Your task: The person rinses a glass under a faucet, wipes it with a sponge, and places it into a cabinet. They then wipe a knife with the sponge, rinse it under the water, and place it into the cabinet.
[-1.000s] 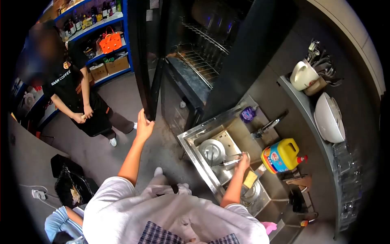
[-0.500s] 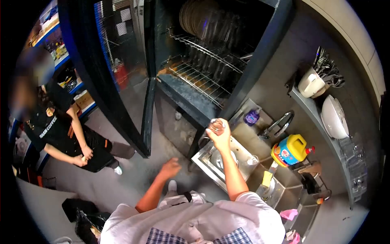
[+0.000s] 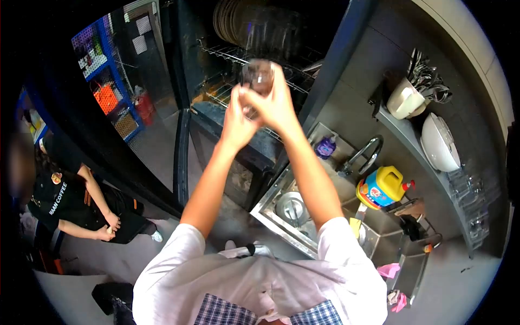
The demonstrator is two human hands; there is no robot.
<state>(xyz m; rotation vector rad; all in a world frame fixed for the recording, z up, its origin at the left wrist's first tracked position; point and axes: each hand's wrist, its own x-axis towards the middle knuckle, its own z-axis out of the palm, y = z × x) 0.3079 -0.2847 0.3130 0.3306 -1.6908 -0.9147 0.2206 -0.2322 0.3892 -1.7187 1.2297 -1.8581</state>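
Observation:
A clear drinking glass (image 3: 257,77), slightly smeared by motion, is held up in front of the open dark cabinet. My right hand (image 3: 277,105) wraps its right side, thumb across the front. On the lower left of the glass, my left hand (image 3: 237,122) closes in too, its fingers partly hidden behind. Past the glass are the cabinet's wire racks (image 3: 219,99). Brown-edged plates (image 3: 227,21) stand upright on the upper rack, beside a row of glasses (image 3: 276,32).
Below right is a steel sink (image 3: 271,208) with a metal lid or bowl (image 3: 292,208), a faucet (image 3: 374,151), a yellow jug (image 3: 381,187) and a purple bottle (image 3: 326,147). A wall shelf (image 3: 403,130) holds cutlery and white bowls. The cabinet door (image 3: 181,157) stands open; a person (image 3: 81,195) is at left.
My right hand has lifted the glass from over the sink's edge up toward the racks. My left hand rose from low beside my body and joined it on the glass.

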